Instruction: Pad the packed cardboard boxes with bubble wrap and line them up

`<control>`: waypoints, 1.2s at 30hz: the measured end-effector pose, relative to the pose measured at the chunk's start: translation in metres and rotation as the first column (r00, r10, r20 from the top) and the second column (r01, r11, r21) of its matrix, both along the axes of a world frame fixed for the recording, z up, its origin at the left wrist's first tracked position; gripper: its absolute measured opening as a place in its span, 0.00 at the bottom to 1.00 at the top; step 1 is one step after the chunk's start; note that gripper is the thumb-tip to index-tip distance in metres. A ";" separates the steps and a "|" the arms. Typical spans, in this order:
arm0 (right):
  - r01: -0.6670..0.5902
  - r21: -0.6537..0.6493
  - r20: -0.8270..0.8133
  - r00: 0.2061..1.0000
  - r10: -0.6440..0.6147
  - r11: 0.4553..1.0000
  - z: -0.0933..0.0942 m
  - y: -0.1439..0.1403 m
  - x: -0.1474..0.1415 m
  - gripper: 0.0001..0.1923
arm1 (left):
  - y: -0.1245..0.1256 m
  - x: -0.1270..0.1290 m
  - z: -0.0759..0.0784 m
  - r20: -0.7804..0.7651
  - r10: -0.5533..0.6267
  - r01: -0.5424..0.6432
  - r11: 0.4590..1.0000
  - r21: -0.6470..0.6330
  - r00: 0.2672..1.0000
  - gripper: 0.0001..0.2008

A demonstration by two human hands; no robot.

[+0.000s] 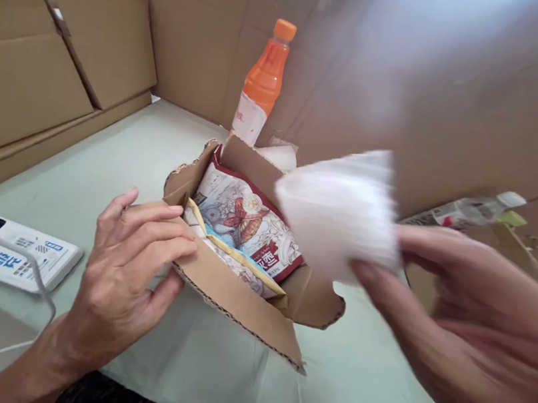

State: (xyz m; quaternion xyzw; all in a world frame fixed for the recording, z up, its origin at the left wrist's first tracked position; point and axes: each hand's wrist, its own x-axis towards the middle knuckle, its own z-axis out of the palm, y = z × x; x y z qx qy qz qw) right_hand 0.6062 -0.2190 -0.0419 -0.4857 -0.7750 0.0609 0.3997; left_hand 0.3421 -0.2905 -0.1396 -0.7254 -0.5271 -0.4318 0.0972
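Note:
A small open cardboard box (pixel 234 297) lies on the pale green table, with printed snack packets (pixel 240 221) inside. My left hand (pixel 131 262) grips the box's near left flap. Above the box's right side, my right hand (pixel 463 325) pinches a blurred white paper packet (pixel 341 209) between thumb and fingers.
An orange drink bottle (pixel 263 86) stands behind the box. Folded cardboard boxes (pixel 43 53) are stacked at the left and large cardboard sheets at the back. A white phone-like device (pixel 13 254) with a cable lies at front left. A clear plastic bottle (pixel 470 211) lies at right.

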 end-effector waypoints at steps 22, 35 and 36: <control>0.223 -0.065 0.198 0.958 -0.206 0.973 -0.010 0.016 0.024 0.19 | 0.006 0.003 -0.049 0.778 0.138 0.081 0.968 -0.236 0.613 0.33; -0.129 -0.467 -0.268 0.964 -0.001 0.875 -0.139 -0.034 0.003 0.27 | 0.040 -0.004 -0.081 0.814 0.181 0.248 0.896 -0.368 0.553 0.21; -0.089 -0.459 -0.264 0.964 -0.041 0.884 -0.141 -0.040 0.016 0.26 | 0.040 0.010 -0.078 0.823 0.169 0.276 0.889 -0.364 0.543 0.22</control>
